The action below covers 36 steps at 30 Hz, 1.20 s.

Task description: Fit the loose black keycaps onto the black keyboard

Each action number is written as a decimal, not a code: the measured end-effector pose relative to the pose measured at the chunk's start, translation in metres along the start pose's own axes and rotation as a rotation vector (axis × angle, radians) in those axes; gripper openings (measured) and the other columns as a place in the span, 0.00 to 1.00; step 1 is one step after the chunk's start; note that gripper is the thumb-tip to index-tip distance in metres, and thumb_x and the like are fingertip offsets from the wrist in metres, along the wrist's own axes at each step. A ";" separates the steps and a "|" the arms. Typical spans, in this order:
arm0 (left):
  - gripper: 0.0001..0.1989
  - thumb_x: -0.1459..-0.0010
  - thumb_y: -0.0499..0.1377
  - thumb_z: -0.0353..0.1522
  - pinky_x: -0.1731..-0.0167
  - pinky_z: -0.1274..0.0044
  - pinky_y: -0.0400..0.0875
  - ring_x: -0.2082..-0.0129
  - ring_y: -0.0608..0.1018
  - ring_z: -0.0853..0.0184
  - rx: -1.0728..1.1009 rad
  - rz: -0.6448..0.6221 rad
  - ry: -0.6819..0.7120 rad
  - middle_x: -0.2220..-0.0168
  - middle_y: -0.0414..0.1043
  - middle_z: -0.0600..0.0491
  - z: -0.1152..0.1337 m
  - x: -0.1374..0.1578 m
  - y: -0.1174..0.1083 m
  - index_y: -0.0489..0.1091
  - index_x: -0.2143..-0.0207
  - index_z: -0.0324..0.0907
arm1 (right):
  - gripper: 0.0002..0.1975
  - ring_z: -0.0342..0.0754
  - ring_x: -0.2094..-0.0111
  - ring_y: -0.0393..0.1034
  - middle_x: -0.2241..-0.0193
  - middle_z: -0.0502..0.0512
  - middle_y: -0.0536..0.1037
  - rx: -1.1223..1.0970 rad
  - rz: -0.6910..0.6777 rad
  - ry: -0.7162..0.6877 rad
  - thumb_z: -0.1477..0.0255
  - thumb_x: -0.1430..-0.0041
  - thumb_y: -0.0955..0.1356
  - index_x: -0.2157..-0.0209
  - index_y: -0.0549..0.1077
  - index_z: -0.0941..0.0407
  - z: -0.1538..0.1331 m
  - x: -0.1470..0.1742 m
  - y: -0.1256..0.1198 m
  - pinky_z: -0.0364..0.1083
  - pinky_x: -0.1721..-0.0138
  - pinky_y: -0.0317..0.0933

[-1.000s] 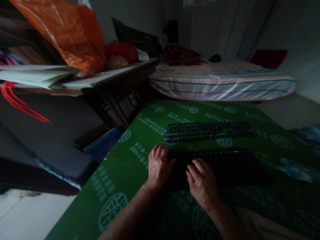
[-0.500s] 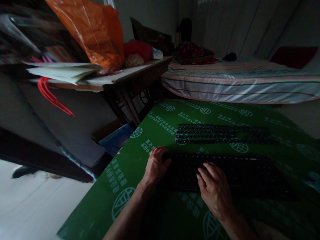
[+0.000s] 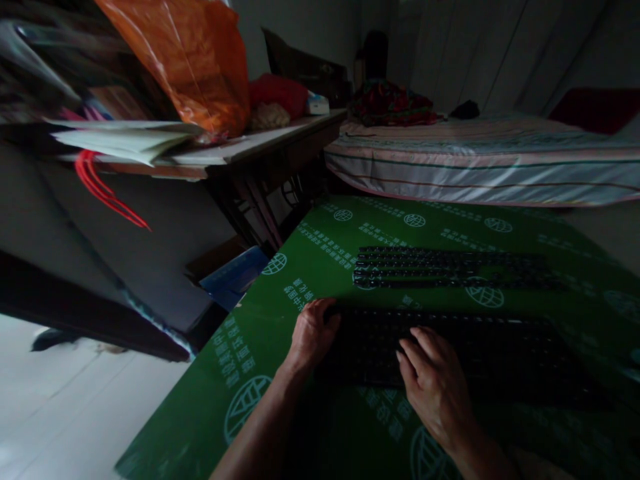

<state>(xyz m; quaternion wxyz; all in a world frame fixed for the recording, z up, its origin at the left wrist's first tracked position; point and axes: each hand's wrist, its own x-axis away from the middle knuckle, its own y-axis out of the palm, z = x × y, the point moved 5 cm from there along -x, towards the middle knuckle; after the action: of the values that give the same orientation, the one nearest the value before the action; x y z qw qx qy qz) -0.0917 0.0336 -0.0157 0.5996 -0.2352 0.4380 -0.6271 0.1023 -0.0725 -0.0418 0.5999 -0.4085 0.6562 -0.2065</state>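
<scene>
A black keyboard [image 3: 505, 353] lies flat on the green table [image 3: 320, 260] in front of me. My left hand [image 3: 313, 333] is closed round its upper left corner, with the thumb over the top side. Over the middle-left part of the keyboard, my right hand [image 3: 433, 373] has its fingers bent and drawn together, tips down at the surface. Whatever may be between those fingertips is hidden. Beyond the keyboard, rows of loose black keycaps [image 3: 400, 267] lie on the table, with the green print showing between some of them. Shadow hides the keyboard's detail.
At the left stands a side table [image 3: 270, 140] bearing an orange plastic bag [image 3: 200, 73], papers [image 3: 130, 143] and a red bundle [image 3: 280, 93]. A red cord [image 3: 105, 193] hangs from its edge. A bed [image 3: 480, 160] with striped bedding stands behind the green table.
The view has shifted slightly. My left fingers have drawn in a little at the keyboard corner; my right hand stays at nearly the same spot.
</scene>
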 end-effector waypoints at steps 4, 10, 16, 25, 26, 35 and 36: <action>0.12 0.49 0.57 0.30 0.57 0.71 0.72 0.59 0.78 0.62 -0.014 0.007 -0.044 0.60 0.77 0.50 -0.001 -0.001 0.001 0.74 0.60 0.41 | 0.11 0.55 0.55 0.66 0.59 0.63 0.74 0.003 -0.004 -0.003 0.72 0.39 0.62 0.63 0.75 0.58 0.001 0.001 0.001 0.54 0.55 0.63; 0.11 0.49 0.57 0.30 0.59 0.71 0.72 0.61 0.77 0.63 -0.013 0.018 -0.012 0.62 0.77 0.51 0.001 0.000 -0.001 0.74 0.62 0.43 | 0.12 0.55 0.55 0.66 0.58 0.63 0.74 0.008 -0.006 -0.012 0.71 0.39 0.62 0.63 0.75 0.59 0.000 0.002 0.001 0.55 0.55 0.63; 0.12 0.47 0.59 0.36 0.59 0.70 0.72 0.60 0.77 0.61 -0.051 0.021 0.022 0.62 0.76 0.48 0.007 0.001 0.004 0.74 0.61 0.40 | 0.11 0.56 0.55 0.66 0.58 0.63 0.73 0.008 -0.021 -0.015 0.72 0.40 0.62 0.62 0.75 0.60 0.000 0.001 0.001 0.54 0.54 0.63; 0.11 0.47 0.58 0.33 0.56 0.68 0.71 0.59 0.74 0.60 -0.129 0.070 0.111 0.61 0.75 0.48 0.015 -0.001 0.009 0.73 0.61 0.40 | 0.10 0.55 0.55 0.65 0.58 0.63 0.73 0.015 -0.012 -0.012 0.73 0.39 0.62 0.63 0.74 0.59 -0.001 0.000 -0.001 0.54 0.55 0.63; 0.11 0.46 0.57 0.31 0.55 0.67 0.70 0.58 0.74 0.60 -0.126 0.077 0.151 0.60 0.74 0.47 0.019 -0.001 0.009 0.73 0.60 0.40 | 0.10 0.55 0.55 0.65 0.58 0.63 0.73 0.016 -0.018 -0.011 0.73 0.39 0.62 0.63 0.75 0.59 -0.001 -0.001 -0.001 0.54 0.55 0.63; 0.20 0.47 0.49 0.21 0.50 0.59 0.65 0.47 0.67 0.57 -0.193 -0.063 0.462 0.49 0.69 0.46 0.045 -0.001 0.022 0.74 0.57 0.44 | 0.10 0.56 0.54 0.64 0.58 0.62 0.72 0.001 -0.043 0.033 0.74 0.40 0.62 0.63 0.75 0.60 -0.001 -0.002 -0.001 0.55 0.53 0.62; 0.20 0.47 0.49 0.21 0.50 0.59 0.65 0.47 0.67 0.57 -0.195 -0.079 0.456 0.50 0.69 0.45 0.045 -0.001 0.023 0.74 0.58 0.44 | 0.10 0.56 0.54 0.64 0.57 0.62 0.72 -0.001 -0.046 0.036 0.74 0.40 0.62 0.63 0.75 0.60 -0.001 -0.002 -0.001 0.55 0.52 0.62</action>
<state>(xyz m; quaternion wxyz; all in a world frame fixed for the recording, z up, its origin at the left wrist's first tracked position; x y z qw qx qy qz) -0.0419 0.0251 -0.0112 0.4348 -0.1615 0.6108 -0.6417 0.1012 -0.0713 -0.0396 0.5829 -0.4201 0.6573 -0.2274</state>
